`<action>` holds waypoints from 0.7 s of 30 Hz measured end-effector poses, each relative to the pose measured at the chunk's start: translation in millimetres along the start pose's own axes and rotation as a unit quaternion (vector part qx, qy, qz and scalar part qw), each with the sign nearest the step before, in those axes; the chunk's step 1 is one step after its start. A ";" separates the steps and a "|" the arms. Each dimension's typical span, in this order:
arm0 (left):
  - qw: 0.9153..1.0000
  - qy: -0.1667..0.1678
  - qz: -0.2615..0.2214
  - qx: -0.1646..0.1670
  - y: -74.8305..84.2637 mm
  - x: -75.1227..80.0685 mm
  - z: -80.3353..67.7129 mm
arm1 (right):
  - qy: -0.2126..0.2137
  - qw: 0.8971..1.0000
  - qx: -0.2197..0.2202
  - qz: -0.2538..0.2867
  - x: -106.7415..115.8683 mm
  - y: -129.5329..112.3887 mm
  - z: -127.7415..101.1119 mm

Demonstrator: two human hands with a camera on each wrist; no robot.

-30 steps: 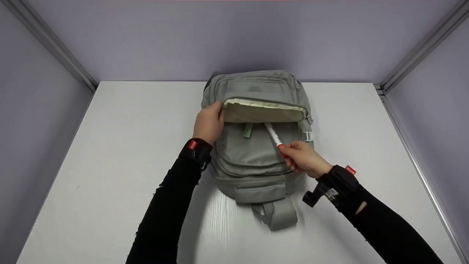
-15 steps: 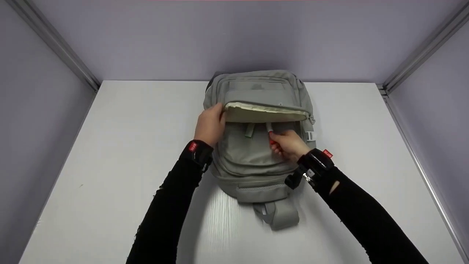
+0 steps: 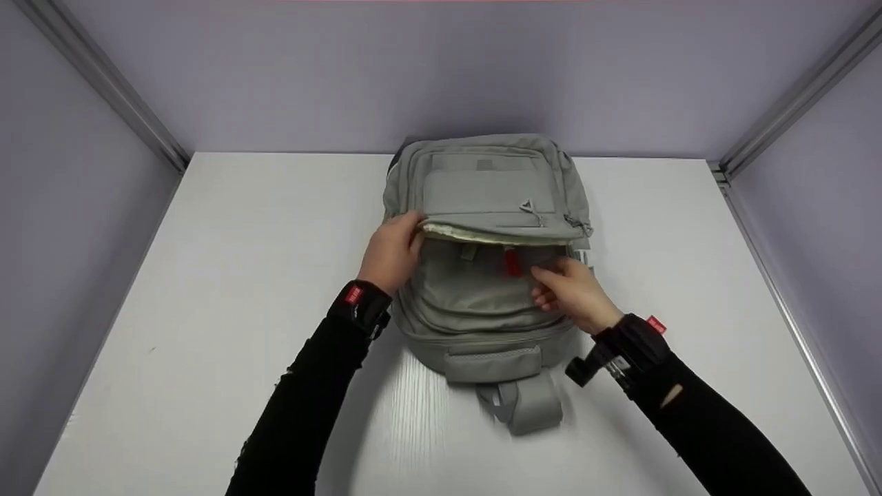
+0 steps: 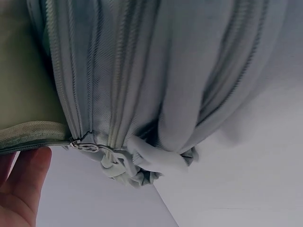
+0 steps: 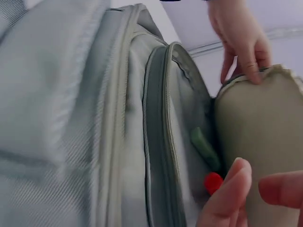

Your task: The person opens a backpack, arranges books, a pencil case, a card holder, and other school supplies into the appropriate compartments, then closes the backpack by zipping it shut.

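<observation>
A grey-green backpack (image 3: pixel 482 303) lies flat on the white table (image 3: pixel 241 310). My left hand (image 3: pixel 394 249) pinches the left end of the open pocket's flap (image 3: pixel 493 200), whose cream lining shows along the edge. Only the red end of a pen (image 3: pixel 511 262) sticks out from under the flap, beside a green loop (image 3: pixel 468 251). My right hand (image 3: pixel 568 289) hovers just right of it with relaxed fingers, not touching the pen. The right wrist view shows the pen's red end (image 5: pixel 213 182) near my fingertips (image 5: pixel 232 189), and my left hand (image 5: pixel 241 42) on the flap's rim.
Lilac walls with metal corner posts (image 3: pixel 117 96) close in the table at the back and on both sides. The backpack's strap (image 3: pixel 530 406) trails toward me. A black camera mount (image 3: pixel 586 368) juts from my right wrist.
My right hand slid the pen up into the pocket, let go and drew back toward me. The flap has dropped lower over the opening; my left hand kept its hold.
</observation>
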State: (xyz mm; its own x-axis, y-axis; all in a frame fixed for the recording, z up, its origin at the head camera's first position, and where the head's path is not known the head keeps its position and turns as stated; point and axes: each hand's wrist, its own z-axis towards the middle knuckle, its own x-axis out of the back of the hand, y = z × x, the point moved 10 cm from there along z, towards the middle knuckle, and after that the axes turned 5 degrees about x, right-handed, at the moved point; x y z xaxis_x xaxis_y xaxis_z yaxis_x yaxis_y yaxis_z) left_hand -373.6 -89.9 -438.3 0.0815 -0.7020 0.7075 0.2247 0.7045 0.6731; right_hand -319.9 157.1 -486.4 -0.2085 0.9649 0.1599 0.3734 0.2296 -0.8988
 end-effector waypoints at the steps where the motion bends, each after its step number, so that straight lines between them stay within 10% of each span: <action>1: 1.000 -0.003 -0.001 -0.004 -0.4 -1.2 -2.6 | 0.006 1.000 0.013 -0.009 4.7 -1.5 -5.6; 12: 0.998 -0.011 0.018 -0.052 -1.4 -14.6 -27.0 | 0.155 0.983 0.082 0.060 47.4 3.8 -39.7; 21: 0.993 -0.007 0.028 -0.118 0.6 -23.1 -45.2 | 0.154 0.985 0.048 0.061 34.5 25.8 -31.5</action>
State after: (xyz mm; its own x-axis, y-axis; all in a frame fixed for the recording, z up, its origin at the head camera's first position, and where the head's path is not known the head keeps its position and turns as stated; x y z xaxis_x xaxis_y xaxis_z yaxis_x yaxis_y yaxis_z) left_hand -331.5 -78.0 -463.9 0.0868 -0.6598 0.7464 0.4410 0.6973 0.5651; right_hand -289.0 200.4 -491.2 0.1217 0.9811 0.1507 0.2888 0.1103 -0.9510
